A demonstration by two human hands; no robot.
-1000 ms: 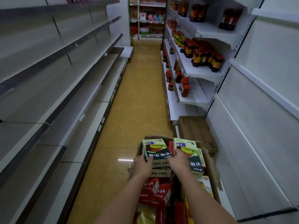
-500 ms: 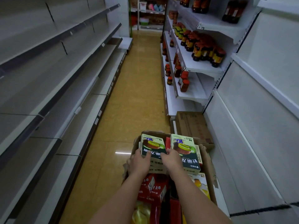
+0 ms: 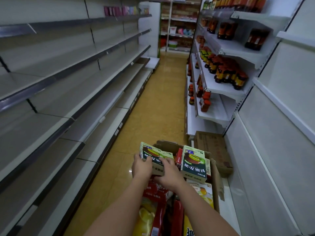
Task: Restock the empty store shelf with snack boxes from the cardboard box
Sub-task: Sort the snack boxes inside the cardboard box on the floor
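Observation:
An open cardboard box [image 3: 216, 181] stands on the aisle floor below me, packed with snack boxes. Both hands hold one green snack box [image 3: 153, 153], tilted and lifted toward the box's left edge: my left hand [image 3: 141, 167] grips its left end, my right hand [image 3: 168, 172] curls over its right part. A second green snack box [image 3: 193, 163] stands upright in the cardboard box just to the right, untouched. Red snack boxes [image 3: 158, 191] and yellow packs [image 3: 146, 215] lie lower in the box, partly hidden by my arms. The bare grey shelves [image 3: 71, 92] run along the left.
White shelves [image 3: 221, 89] with dark sauce bottles line the right side. A closed brown carton [image 3: 211, 147] sits on the floor beyond the cardboard box. The yellow aisle floor [image 3: 160, 103] runs ahead to a far shelf of goods.
My right hand has left the right green box and moved onto the left one. That left box has risen and tilted to the left. The camera has tipped upward.

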